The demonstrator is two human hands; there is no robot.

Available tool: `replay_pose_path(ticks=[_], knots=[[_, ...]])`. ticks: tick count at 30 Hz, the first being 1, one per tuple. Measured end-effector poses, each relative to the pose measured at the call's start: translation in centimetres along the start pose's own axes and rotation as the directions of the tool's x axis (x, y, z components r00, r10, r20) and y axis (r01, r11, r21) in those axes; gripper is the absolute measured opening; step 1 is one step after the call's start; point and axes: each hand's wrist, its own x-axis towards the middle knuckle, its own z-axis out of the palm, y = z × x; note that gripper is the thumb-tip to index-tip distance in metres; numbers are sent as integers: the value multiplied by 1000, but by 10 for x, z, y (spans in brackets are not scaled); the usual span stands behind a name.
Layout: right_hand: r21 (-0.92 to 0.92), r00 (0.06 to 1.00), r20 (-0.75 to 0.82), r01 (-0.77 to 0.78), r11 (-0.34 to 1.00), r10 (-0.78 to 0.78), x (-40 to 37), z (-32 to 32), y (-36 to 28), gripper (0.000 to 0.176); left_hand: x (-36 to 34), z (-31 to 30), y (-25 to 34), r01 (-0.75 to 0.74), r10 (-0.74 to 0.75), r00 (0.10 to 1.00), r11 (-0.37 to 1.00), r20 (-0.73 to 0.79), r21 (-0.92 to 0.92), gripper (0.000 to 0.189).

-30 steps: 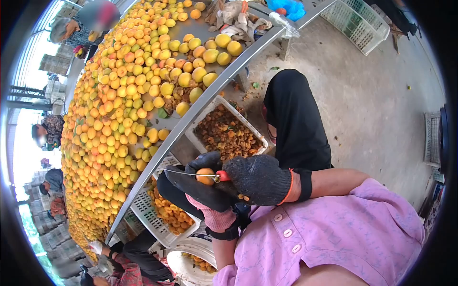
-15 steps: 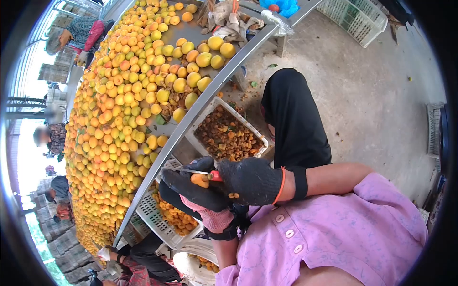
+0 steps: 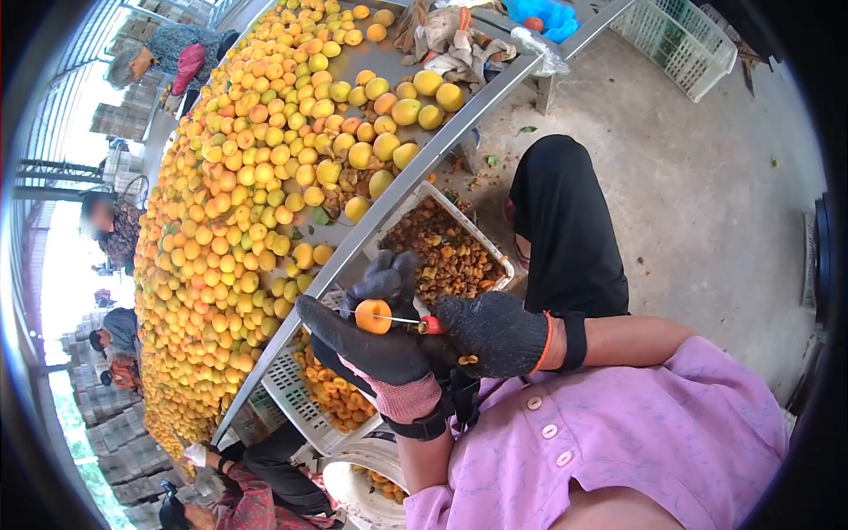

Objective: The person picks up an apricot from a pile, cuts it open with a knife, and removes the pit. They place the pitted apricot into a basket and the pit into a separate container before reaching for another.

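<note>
"So, what has the left hand (image 3: 397, 353) got?"

"One apricot (image 3: 373, 309), just left of the middle of the frame. The dark glove is half curled, with the fruit held between the long digit at lower left and the bent fingers above."

"And the right hand (image 3: 495, 331)?"

"Closed firmly round the red handle of a knife (image 3: 431, 326). Its thin blade points towards the left of the frame and crosses the apricot."

"Is the edge inside the flesh?"

"I can't tell from this angle. A few orange bits (image 3: 467, 359) cling to the right glove, though."

"What lies around them?"

"Well, a broad heap of apricots (image 3: 230, 208) takes up the upper left, on a table whose metal rim (image 3: 424, 165) slants down to the lower left. Just above the hands, a pale crate (image 3: 507, 268) holds brownish scraps (image 3: 442, 252). Below and left of them, a white slatted crate (image 3: 290, 389) holds orange fruit pieces (image 3: 340, 397), and a white bucket (image 3: 346, 484) near the bottom edge has more."

"Anyone else about?"

"Several people along the left side. Nearest is a person in red patterned clothing (image 3: 252, 503) at lower left, one pale-gloved hand (image 3: 196, 455) beside the table's edge."
</note>
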Motion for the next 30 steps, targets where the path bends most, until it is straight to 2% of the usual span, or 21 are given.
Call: replay_pose_path(ticks=[1, 3, 4, 6, 10, 12, 13, 14, 15, 16, 17, 19, 20, 22, 24, 27, 28, 29, 30], knots=[[1, 1000, 3, 0, 1000, 0, 0, 1, 0, 29, -1, 8, 7, 0, 0, 1000, 1000, -3, 0, 41], [-94, 997, 45, -62, 994, 66, 2, 3, -1, 32, -2, 28, 21, 138, -140, 945, 990, -297, -28, 49], [-96, 997, 42, -62, 993, 66, 3, 3, -1, 32, -1, 28, 21, 136, -138, 946, 990, -293, -28, 49], [-10, 998, 67, -20, 1000, 21, 4, 3, 2, 33, 0, 24, 22, 212, -189, 967, 969, -170, 129, 77], [21, 997, 76, 22, 1000, -23, 13, 1, 8, 31, 8, 15, 14, 218, -215, 975, 975, -66, 50, 76], [47, 999, -13, -31, 998, 32, 17, -1, 12, 41, 6, 32, 25, 177, -180, 965, 984, -191, -31, 68], [39, 999, -18, -26, 999, 26, 17, -3, 10, 41, 5, 29, 28, 170, -174, 967, 985, -185, -37, 68], [-27, 996, -46, -78, 997, 76, 16, -3, 6, 43, 2, 20, 33, 149, -135, 988, 962, -75, 230, 60], [-88, 989, -77, -133, 987, 126, 14, -2, 4, 45, -3, 7, 38, 91, -125, 991, 873, 40, 479, 53], [-62, 987, -38, -158, 986, 156, 13, 3, 9, 45, -1, -9, 29, 26, -137, 979, 820, 152, 572, 33], [-61, 988, -39, -155, 986, 153, 12, 5, 10, 45, -5, -15, 19, 24, -134, 979, 820, 151, 572, 33], [61, 993, -112, -32, 998, 39, 12, 6, 10, 44, -14, -5, 16, 288, -283, 958, 940, -53, 182, 26], [62, 993, -111, -29, 998, 36, 11, 3, 9, 44, -14, -6, 14, 90, -106, 994, 920, 21, 381, 34], [-19, 999, -39, 36, 999, -37, 10, -8, 5, 37, -12, -3, 15, 54, -69, 997, 926, 29, 373, 32], [-35, 999, -21, 38, 999, -39, 12, -9, 5, 35, -11, -4, 14, 20, -35, 999, 931, 36, 364, 31], [-76, 1000, 1, 31, 997, -31, 14, -14, 3, 28, -6, -17, 6, -229, 129, 968, 808, 216, 543, 25], [-103, 1000, 6, 23, 994, -22, 15, -16, 2, 27, -6, -17, 9, -154, 47, 976, 836, 211, 526, 30], [-106, 1000, 0, 25, 994, -25, 16, -17, 1, 27, -7, -11, 13, -161, 53, 975, 836, 215, 524, 30], [-120, 999, -32, 10, 993, -14, 17, -16, -1, 26, -9, -2, 19, -119, 62, 986, 913, 156, 390, 29]])
